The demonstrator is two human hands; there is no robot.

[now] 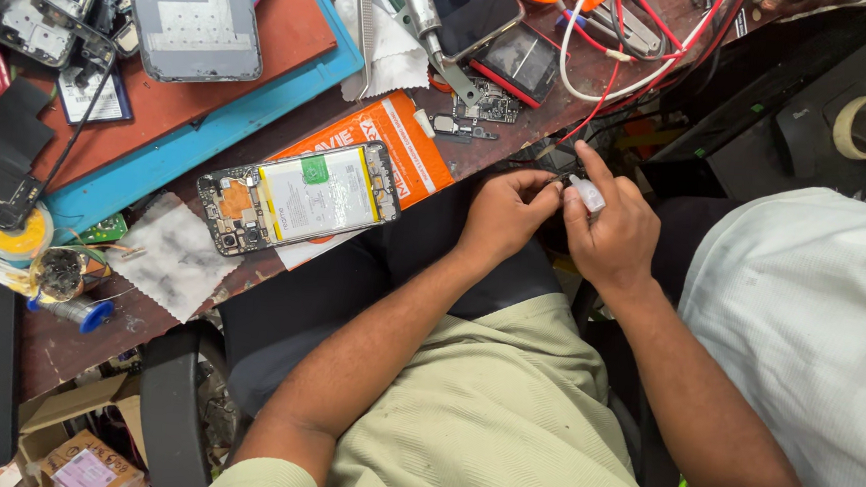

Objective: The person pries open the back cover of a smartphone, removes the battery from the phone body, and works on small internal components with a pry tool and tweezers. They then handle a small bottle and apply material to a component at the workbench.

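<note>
1. a small white piece [587, 194] sits between the two hands, just off the near edge of the counter [519, 144], above the person's lap; what it is exactly is too small to tell.
2. the right hand [609, 234] has its grip closed on the white piece — thumb and forefinger pinch it from the top.
3. the left hand [503, 213] is curled, its fingertips pressed together right at the tip of the same piece; whether they clamp something of their own i cannot tell.
4. both forearms reach up from a pale green shirt [482, 417].
5. just left of the hands an opened phone [301, 197] lies back-up, its battery showing, on an orange box [409, 142].
6. beyond them lie small circuit parts [487, 104], a red-edged phone [519, 60] and a white cloth [390, 45].
7. red and white wires [615, 59] loop across the far right of the counter.
8. further left — a grey phone back [191, 16] on a red mat with a blue rim [209, 145], and a solder spool [83, 312] near the edge.
</note>
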